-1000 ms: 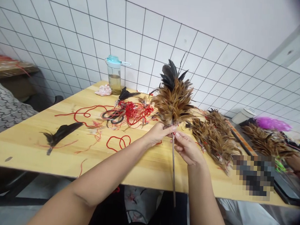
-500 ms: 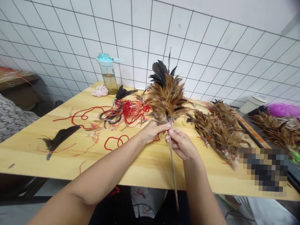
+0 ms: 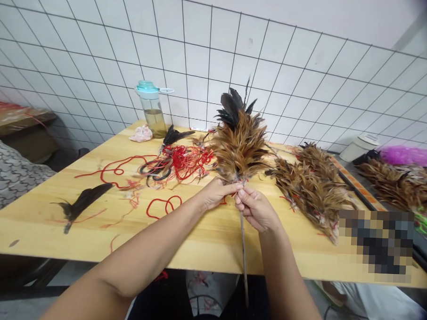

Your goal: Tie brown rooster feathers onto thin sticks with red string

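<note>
The half-built feather duster (image 3: 239,149) stands nearly upright between the hands, above the near edge of the counter (image 3: 203,242). Its long axis runs from the black-tipped brown plume, up and away from the person, down through the thin stick (image 3: 243,260), which passes below the hands, past the counter edge and toward the person's lap.

The left hand (image 3: 215,193) is closed around the neck of the plume, where the feathers meet the stick, with thumb and fingertips pressed in at the binding. The right hand (image 3: 258,210) sits just beside and slightly below it, touching it, with its fingers curled shut on the stick right under the feathers. Both are on the same short stretch of the axis. The left is the higher and the one in the feathers.

Just right of the right hand lies a heap of loose brown feathers (image 3: 311,188). Left of the left hand and a little beyond it are a loop of red cord (image 3: 164,205) and a tangle of red cord (image 3: 185,159). Well off to the left lies a single black feather (image 3: 83,202). Farther still, by the tiled wall, stands a water bottle (image 3: 152,111).
</note>
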`<action>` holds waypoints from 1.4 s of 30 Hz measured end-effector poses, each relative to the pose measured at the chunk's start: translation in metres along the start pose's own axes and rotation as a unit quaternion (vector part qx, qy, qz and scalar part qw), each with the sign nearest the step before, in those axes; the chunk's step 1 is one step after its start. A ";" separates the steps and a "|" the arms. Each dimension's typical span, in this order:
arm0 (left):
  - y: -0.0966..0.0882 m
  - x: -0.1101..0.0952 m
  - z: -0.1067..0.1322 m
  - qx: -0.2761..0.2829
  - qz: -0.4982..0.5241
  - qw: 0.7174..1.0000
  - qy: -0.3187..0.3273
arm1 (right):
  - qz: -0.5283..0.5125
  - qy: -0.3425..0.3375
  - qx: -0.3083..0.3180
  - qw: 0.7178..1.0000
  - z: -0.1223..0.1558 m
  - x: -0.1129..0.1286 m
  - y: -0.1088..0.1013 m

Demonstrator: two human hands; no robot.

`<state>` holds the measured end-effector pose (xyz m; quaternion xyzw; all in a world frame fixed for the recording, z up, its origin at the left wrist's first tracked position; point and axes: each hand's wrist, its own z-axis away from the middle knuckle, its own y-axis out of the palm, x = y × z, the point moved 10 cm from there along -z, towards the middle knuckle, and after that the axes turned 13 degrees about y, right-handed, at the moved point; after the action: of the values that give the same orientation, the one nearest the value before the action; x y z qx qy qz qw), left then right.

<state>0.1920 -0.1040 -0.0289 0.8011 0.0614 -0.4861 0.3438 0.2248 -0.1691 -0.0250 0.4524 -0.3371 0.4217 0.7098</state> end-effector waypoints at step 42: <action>0.011 0.017 0.000 -0.033 0.117 0.991 -0.046 | -0.025 -0.078 -0.108 0.991 -0.001 0.014 -0.033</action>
<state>0.2055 -0.1156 -0.0372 0.7673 -0.0328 -0.4769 0.4275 0.2604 -0.1713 -0.0249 0.4132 -0.4235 0.3286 0.7362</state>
